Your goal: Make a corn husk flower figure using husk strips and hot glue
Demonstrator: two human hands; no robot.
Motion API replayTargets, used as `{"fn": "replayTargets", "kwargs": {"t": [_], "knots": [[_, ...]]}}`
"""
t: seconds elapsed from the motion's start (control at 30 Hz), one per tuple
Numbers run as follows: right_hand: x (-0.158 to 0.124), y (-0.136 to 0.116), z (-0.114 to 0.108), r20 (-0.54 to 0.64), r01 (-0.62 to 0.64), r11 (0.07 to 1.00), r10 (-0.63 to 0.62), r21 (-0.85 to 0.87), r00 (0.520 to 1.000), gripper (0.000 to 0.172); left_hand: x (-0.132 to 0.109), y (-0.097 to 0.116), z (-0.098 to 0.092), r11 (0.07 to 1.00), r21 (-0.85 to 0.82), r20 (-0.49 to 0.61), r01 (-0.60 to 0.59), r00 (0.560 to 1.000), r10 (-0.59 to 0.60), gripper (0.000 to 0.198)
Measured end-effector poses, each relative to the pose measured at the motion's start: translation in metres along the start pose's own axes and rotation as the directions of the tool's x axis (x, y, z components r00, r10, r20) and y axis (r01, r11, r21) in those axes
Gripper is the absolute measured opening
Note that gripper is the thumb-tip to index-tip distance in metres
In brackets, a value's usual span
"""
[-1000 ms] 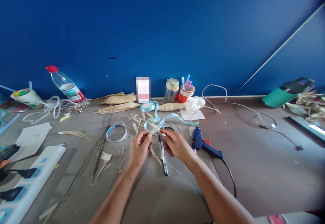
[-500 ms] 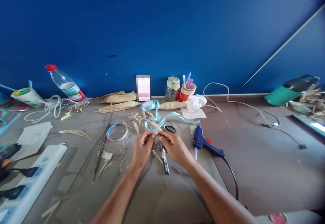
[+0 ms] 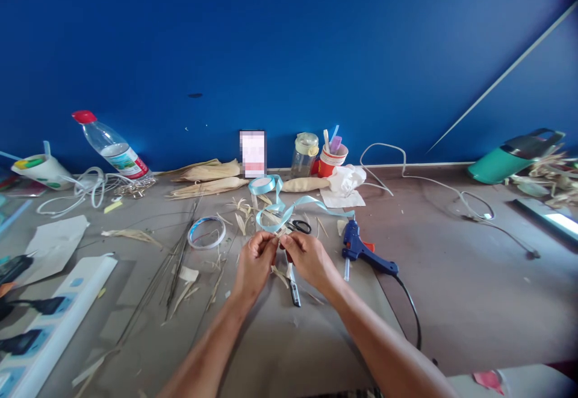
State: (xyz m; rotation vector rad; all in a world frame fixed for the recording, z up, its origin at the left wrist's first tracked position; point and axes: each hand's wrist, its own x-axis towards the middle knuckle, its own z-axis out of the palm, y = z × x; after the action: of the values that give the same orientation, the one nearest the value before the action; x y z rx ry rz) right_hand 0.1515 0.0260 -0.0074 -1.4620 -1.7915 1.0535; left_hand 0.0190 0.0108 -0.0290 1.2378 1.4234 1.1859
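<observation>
My left hand (image 3: 259, 256) and my right hand (image 3: 307, 258) meet at the middle of the table, fingers pinched together. Between the fingertips shows a small pale husk piece (image 3: 279, 235), mostly hidden by the fingers. Just beyond them a light-blue ribbon (image 3: 311, 201) curls away from its roll (image 3: 262, 186). Black-handled scissors (image 3: 301, 226) lie partly behind my right hand. Below the hands rests a utility knife (image 3: 294, 294) beside scraps of dried husk (image 3: 280, 275).
A blue glue gun (image 3: 368, 253) lies to the right, its cord trailing forward. A tape roll (image 3: 206, 233), thin dark wires (image 3: 181, 259) and a power strip (image 3: 58, 320) are leftward. Along the wall stand a bottle (image 3: 120, 151), phone (image 3: 253, 154), jar (image 3: 304, 156) and red cup (image 3: 333, 162).
The view has shifted slightly, so the scene sits a little farther left and higher. My right thumb and fingers have moved a little at the pinch; both hands stay together.
</observation>
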Motion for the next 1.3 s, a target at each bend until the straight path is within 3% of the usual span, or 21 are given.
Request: {"fn": "replayTargets", "kwargs": {"t": [0.3, 0.43, 0.6, 0.7, 0.8, 0.97, 1.07, 1.2, 1.3], "knots": [[0.0, -0.007, -0.004, 0.026, -0.028, 0.993, 0.025, 0.117, 0.999, 0.043, -0.004, 0.008, 0.001, 0.999, 0.024, 0.009, -0.022, 1.0, 0.022, 0.018], [0.001, -0.006, -0.007, 0.191, -0.178, 0.933, 0.122, 0.314, 0.974, 0.045, -0.008, 0.01, 0.0, 0.987, 0.089, 0.035, -0.137, 0.99, 0.134, 0.018], [-0.001, -0.008, -0.025, 0.387, -0.313, 0.825, 0.126, 0.469, 0.913, 0.045, -0.006, 0.007, -0.008, 0.937, 0.221, 0.061, -0.27, 0.963, 0.263, 0.017], [-0.006, -0.015, -0.049, 0.356, -0.309, 0.733, 0.098, 0.605, 0.929, 0.045, 0.002, 0.003, -0.016, 0.943, 0.261, -0.044, -0.208, 0.973, 0.227, 0.016], [-0.008, -0.017, -0.064, 0.253, -0.244, 0.646, 0.082, 0.723, 0.964, 0.044, 0.008, 0.0, -0.02, 0.983, 0.16, -0.16, -0.09, 0.98, 0.116, 0.016], [-0.001, -0.005, -0.039, 0.215, -0.231, 0.748, 0.12, 0.622, 0.969, 0.046, 0.004, 0.006, -0.009, 0.999, -0.026, -0.048, -0.042, 0.998, 0.041, 0.019], [0.003, 0.001, -0.022, 0.238, -0.199, 0.825, 0.081, 0.529, 0.968, 0.037, -0.001, 0.013, -0.004, 0.996, -0.078, -0.001, -0.032, 0.999, 0.032, 0.018], [0.003, 0.006, -0.015, 0.22, -0.134, 0.886, 0.038, 0.443, 0.975, 0.02, -0.004, 0.016, -0.004, 0.991, -0.136, 0.046, 0.001, 0.999, 0.005, 0.016], [0.002, 0.008, -0.013, 0.195, -0.122, 0.906, 0.045, 0.405, 0.98, 0.02, -0.003, 0.016, -0.004, 0.986, -0.166, 0.052, 0.026, 0.998, -0.017, 0.017]]}}
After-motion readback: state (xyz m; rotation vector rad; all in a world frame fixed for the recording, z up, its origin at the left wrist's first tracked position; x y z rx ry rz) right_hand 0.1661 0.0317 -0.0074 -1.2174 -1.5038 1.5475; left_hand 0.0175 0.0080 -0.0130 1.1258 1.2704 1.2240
